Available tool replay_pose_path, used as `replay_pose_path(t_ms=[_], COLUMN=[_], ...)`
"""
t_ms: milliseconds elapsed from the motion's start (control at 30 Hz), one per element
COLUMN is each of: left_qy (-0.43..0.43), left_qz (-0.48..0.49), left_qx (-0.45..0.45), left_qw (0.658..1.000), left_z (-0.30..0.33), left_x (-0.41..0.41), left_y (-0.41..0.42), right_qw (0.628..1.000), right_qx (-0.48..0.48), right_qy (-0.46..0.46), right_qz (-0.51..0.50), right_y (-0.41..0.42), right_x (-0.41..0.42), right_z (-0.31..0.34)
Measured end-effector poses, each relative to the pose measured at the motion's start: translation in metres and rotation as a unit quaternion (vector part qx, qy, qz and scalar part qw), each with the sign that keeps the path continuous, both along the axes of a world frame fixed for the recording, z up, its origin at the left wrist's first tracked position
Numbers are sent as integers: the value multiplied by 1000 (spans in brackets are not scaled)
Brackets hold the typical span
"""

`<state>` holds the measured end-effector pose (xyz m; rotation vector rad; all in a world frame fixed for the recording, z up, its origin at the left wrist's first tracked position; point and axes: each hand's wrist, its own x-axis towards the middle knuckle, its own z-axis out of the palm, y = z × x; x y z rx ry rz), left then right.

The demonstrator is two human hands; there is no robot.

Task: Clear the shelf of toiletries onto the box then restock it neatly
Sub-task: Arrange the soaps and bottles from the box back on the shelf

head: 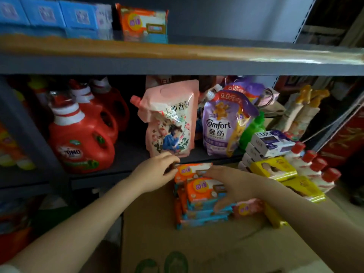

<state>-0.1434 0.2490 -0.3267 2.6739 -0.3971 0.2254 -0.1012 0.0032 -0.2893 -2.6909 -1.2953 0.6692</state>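
Note:
Several orange-and-blue soap packs (199, 191) lie stacked on the cardboard box (197, 245) in front of the shelf. My left hand (155, 170) grips the left end of the rear top pack (187, 170). My right hand (234, 186) curls over the right side of the stack, thumb low against the packs' edges. One more orange soap pack (143, 24) stands on the upper shelf (197, 50) beside blue boxes (49, 14); the shelf's right half is bare. A pink pack (246, 208) lies under my right wrist.
White Lux boxes (269, 144), yellow packs (273, 167) and red-capped white bottles (315, 166) crowd the box's right side. The lower shelf holds red OMO jugs (82, 142), a pink pouch (171, 119) and a purple Comfort pouch (222, 123).

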Motion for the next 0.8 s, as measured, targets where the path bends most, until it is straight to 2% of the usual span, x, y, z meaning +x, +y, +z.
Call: replay_pose_path(t_ms=[100, 200, 300, 400, 467, 567, 733, 800], left_qy=[25, 85, 146, 238, 273, 268, 251, 246], left_qz=[20, 53, 75, 98, 112, 117, 121, 119], left_qx=[-53, -77, -83, -108, -140, -146, -141, -164], left_qw=[998, 992, 983, 960, 945, 945, 950, 948], left_z=[-10, -17, -23, -22, -20, -14, -10, -9], left_x=[5, 13, 21, 25, 28, 29, 26, 24], left_y=[-8, -14, -15, -16, -18, -23, -24, -25], right_qw=[999, 998, 984, 947, 899, 797, 607, 564], right_qx=[12, 53, 159, 265, 339, 425, 510, 512], right_qy=[-43, -39, -14, 33, 101, 243, 445, 471], right_qz=[18, -21, -80, -177, -257, -352, -417, -445], right_y=[0, -5, -13, -18, -16, -10, -1, 5], right_x=[-2, 0, 8, 15, 15, 10, 7, 8], right_z=[-1, 4, 16, 22, 23, 24, 29, 32])
